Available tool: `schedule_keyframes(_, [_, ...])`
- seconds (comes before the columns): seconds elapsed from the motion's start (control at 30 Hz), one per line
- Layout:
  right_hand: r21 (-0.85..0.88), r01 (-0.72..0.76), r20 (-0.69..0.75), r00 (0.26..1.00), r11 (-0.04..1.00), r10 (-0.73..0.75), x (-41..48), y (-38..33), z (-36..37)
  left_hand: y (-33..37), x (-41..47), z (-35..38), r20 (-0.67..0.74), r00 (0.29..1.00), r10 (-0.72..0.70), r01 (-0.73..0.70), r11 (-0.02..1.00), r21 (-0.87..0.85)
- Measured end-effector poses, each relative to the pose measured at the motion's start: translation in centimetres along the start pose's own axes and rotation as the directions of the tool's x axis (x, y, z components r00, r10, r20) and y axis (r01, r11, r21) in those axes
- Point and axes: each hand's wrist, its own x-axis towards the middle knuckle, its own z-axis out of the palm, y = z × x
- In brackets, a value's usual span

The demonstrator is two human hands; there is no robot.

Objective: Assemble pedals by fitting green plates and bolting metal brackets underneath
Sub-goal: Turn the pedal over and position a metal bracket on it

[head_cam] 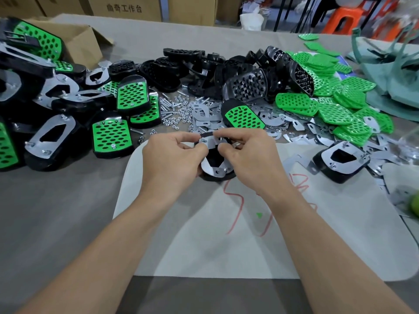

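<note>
Over the white sheet (204,234) on the counter (56,211), the left hand (172,155) and right hand (247,150) hold a black pedal (214,158) upside down. Left fingers grip its side. Right fingers pinch the metal bracket (208,166) on top. It looks light, hard and slippery, so holding the edges seems best. Farther back lie nuts and bolts (176,109) and green plates (328,103).

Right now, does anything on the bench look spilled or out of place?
Nuts and bolts lie strewn loose across the table, running into the bracket pile. A round green thing at the right edge, perhaps fruit, looks foreign among the parts. Nothing looks damaged.
</note>
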Motion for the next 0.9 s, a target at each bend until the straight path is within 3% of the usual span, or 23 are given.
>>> schedule_keyframes(0.2, [0.002, 0.002, 0.004, 1.000, 1.000, -0.002, -0.1, 0.0, 0.0, 0.2, -0.3, 0.3, -0.089, 0.990, 0.112, -0.091, 0.972, 0.219])
schedule_keyframes(0.27, [0.023, -0.007, -0.002, 1.000, 1.000, 0.007, -0.1, 0.0, -0.1, 0.2, -0.4, 0.2, -0.089, 0.987, 0.131, -0.108, 0.969, 0.223])
schedule_keyframes(0.37, [0.088, -0.033, 0.026, 0.999, 0.996, 0.031, -0.1, 0.0, -0.4, 0.0, 0.1, -0.9, 0.005, 0.992, 0.126, -0.126, 0.986, 0.108])
schedule_keyframes(0.43, [0.059, -0.046, 0.031, 0.999, 0.997, 0.045, -0.1, 0.1, -0.5, -0.4, 0.4, -2.0, 0.169, 0.974, 0.153, -0.162, 0.986, 0.039])
schedule_keyframes(0.5, [0.040, -0.056, 0.029, 0.998, 0.998, 0.054, -0.1, 0.1, -0.5, -0.7, 0.4, -2.9, 0.297, 0.935, 0.195, -0.211, 0.977, 0.025])
schedule_keyframes(0.6, [0.037, -0.059, 0.024, 0.998, 0.998, 0.058, -0.1, 0.1, -0.4, -0.8, 0.6, -3.7, 0.361, 0.895, 0.263, -0.274, 0.962, -0.022])
schedule_keyframes(0.67, [0.020, -0.054, 0.015, 0.998, 0.998, 0.054, -0.2, 0.1, -0.5, -0.5, 0.2, -3.6, 0.429, 0.853, 0.297, -0.352, 0.934, 0.054])
schedule_keyframes(0.77, [0.019, -0.059, 0.017, 0.998, 0.998, 0.058, -0.2, 0.1, -0.4, -0.5, -0.5, -3.0, 0.420, 0.838, 0.348, -0.469, 0.852, 0.231])
schedule_keyframes(0.9, [0.019, -0.066, 0.017, 0.998, 0.998, 0.066, -0.1, 0.1, -0.4, -0.6, -0.8, -2.7, 0.343, 0.861, 0.377, -0.461, 0.862, 0.211])
